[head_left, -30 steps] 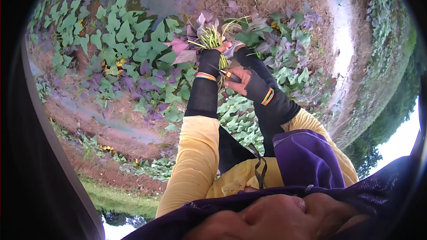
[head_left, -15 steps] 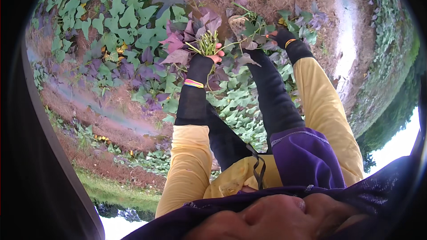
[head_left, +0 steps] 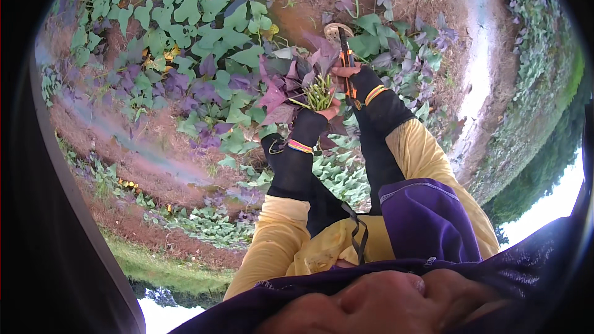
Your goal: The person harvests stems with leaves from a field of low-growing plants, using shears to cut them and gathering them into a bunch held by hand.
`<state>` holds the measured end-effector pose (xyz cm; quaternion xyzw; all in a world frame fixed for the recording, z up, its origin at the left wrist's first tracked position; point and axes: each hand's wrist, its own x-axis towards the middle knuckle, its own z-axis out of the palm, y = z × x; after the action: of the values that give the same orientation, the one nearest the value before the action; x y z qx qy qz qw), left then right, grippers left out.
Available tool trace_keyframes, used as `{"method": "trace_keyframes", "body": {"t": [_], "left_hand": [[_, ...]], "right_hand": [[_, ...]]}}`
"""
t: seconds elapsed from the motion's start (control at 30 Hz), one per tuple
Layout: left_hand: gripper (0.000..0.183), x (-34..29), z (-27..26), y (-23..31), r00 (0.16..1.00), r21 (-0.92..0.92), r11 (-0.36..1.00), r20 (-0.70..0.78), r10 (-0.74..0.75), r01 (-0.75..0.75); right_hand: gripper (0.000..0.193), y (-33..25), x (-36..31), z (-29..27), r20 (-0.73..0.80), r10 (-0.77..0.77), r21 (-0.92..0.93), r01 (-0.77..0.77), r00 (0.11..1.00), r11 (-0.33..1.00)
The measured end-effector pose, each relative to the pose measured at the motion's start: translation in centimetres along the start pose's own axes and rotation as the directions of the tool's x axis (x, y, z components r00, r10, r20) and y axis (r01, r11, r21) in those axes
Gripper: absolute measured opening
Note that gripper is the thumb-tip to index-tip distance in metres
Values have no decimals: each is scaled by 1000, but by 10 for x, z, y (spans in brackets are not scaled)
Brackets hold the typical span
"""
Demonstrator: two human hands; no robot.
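My left hand, in a black fingerless cover with bright bands at the wrist, is closed round a bunch of sweet potato vine cuttings. Their pale green cut ends point up toward me, and purple leaves fan out on the far and left sides. Just right of the bunch, my right hand grips orange-and-black garden snips. The snips' narrow dark end points away from me; whether the blades are apart I cannot tell.
Green vine leaves and purple ones spread over the left and around my legs. My beige shoe stands just beyond the snips. A pale furrow runs along the right, with another leafy row past it.
My right hand has come left and nearer, from the leaves at right to beside the bunch; the snips now show clearly. My left hand has moved right and slightly nearer with the cuttings.
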<state>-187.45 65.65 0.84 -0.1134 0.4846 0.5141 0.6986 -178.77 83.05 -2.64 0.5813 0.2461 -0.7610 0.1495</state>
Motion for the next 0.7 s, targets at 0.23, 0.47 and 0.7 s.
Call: {"method": "trace_keyframes", "body": {"t": [0.23,0.47,0.7], "left_hand": [[44,-25,-58,-12,934,-367,916,-356,20,-159],[51,-27,-16,41,971,-697,681,-106,213,-225],[49,-19,-22,33,969,-724,664,-26,245,-187]], "right_hand": [[26,-60,-34,25,-208,-557,-353,470,804,809],[23,-5,-64,52,223,-545,-625,548,808,557],[20,25,-60,42,261,-517,-678,536,815,503]]}}
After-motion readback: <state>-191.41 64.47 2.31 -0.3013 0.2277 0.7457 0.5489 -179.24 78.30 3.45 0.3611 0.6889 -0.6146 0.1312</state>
